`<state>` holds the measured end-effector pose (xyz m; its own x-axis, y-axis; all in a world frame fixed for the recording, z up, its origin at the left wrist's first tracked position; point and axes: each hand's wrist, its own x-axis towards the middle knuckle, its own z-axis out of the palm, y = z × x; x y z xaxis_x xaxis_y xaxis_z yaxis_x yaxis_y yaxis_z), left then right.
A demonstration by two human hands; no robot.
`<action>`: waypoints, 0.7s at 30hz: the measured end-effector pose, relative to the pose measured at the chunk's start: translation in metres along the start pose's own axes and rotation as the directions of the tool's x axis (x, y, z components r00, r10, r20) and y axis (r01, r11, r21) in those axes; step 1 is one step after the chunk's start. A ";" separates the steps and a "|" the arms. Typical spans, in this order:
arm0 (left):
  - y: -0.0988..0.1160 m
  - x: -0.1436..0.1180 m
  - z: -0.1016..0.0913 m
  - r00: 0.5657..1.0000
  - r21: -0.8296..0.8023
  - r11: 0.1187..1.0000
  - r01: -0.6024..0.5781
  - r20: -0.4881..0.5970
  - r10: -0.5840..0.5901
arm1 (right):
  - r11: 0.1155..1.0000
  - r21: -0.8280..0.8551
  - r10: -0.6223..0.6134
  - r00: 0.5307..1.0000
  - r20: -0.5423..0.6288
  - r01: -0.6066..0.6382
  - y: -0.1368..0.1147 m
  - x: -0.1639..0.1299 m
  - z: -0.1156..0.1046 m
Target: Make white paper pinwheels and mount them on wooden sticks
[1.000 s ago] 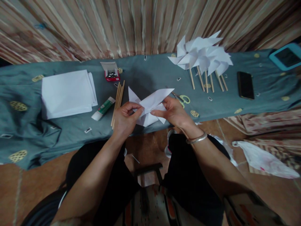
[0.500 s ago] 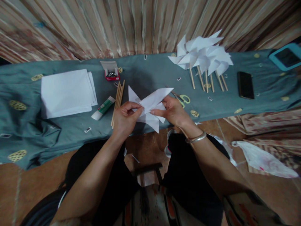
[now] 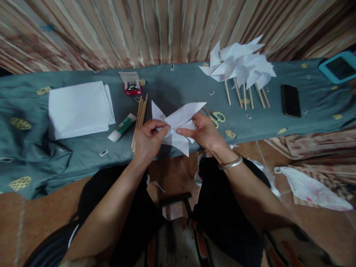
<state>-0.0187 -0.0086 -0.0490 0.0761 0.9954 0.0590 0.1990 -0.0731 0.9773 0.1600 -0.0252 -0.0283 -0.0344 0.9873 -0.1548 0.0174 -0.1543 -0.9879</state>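
A white paper pinwheel shape (image 3: 178, 122) with pointed flaps is held between both hands above the front edge of the cloth-covered table (image 3: 33, 155). My left hand (image 3: 147, 139) pinches its middle from the left with thumb and forefinger. My right hand (image 3: 204, 131), with a metal bangle on the wrist, grips the paper from the right, forefinger pointing at the centre. Wooden sticks (image 3: 139, 116) lie just left of my left hand, beside a glue tube (image 3: 122, 128).
A stack of white paper (image 3: 79, 109) lies at left, a small red box of pins (image 3: 131, 87) behind the sticks. Finished pinwheels on sticks (image 3: 239, 68) lie at back right, scissors (image 3: 215, 115) by my right hand, a black phone (image 3: 290, 100) and blue-cased tablet (image 3: 338, 66) farther right.
The lower flap of the paper has swung down toward the table edge. Both hands stay in nearly the same place, still pinching the centre.
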 end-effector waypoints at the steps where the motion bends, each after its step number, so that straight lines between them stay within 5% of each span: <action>1: 0.002 -0.001 0.000 1.000 -0.007 1.000 0.008 -0.001 -0.008 | 1.000 -0.015 -0.005 1.000 -0.009 0.005 0.000 0.000 0.000; 10: 0.022 0.000 -0.006 0.999 -0.384 0.923 0.028 -0.023 -0.040 | 0.999 0.051 0.018 0.999 -0.042 -0.016 -0.013 0.002 -0.006; 15: 0.016 -0.002 0.000 0.948 -0.365 0.883 0.295 0.230 -0.221 | 0.997 0.061 0.048 0.999 0.017 -0.049 -0.013 0.001 -0.005; 21: 0.014 -0.004 0.011 0.968 -0.352 0.903 0.247 0.126 -0.216 | 0.999 0.044 0.020 1.000 0.014 -0.021 -0.007 0.003 -0.001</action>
<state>-0.0055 -0.0146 -0.0379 0.1541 0.9716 -0.1794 -0.1456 0.2019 0.9685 0.1605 -0.0209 -0.0220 -0.0484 0.9834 -0.1748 -0.0260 -0.1762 -0.9840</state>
